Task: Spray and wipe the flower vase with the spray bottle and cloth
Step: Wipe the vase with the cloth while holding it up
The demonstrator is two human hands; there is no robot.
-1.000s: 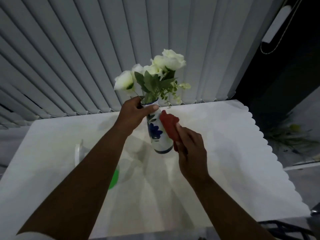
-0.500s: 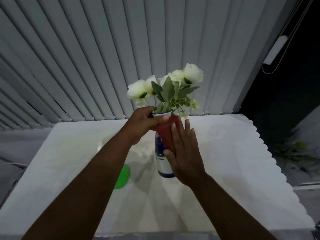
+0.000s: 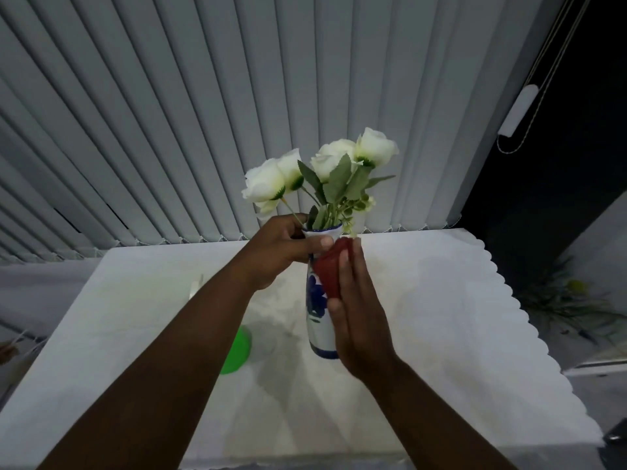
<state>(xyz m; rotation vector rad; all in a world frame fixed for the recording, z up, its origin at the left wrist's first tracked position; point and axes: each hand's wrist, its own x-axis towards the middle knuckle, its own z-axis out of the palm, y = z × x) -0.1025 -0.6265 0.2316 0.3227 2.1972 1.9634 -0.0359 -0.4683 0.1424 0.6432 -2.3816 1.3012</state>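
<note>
a person's left hand (image 3: 278, 247) grips the neck of a white flower vase (image 3: 317, 320) with a blue floral pattern, thumb and fingers closed around it just under the rim, as the vase stands upright near the middle of a counter (image 3: 441, 334) covered in a white cloth with a scalloped edge. the right hand (image 3: 359, 317) presses a red cloth (image 3: 330, 271) flat against the vase's upper side, fingers held straight and together with the tips reaching almost to the rim, the thumb tucked against the painted front (the cloth shows only above and beside the fingers; the rest is hidden under the palm). white roses (image 3: 319, 167) with green leaves rise from the vase mouth above both hands. to the left of the vase, partly hidden behind the left forearm, a bright green rounded shape (image 3: 237, 351) lies on the counter, and a pale clear piece (image 3: 196, 286) shows further back beside the arm; whether these belong to the spray bottle cannot be told from this view. grey vertical blinds (image 3: 203, 113) hang behind the counter, and a dark opening lies to the right.
</note>
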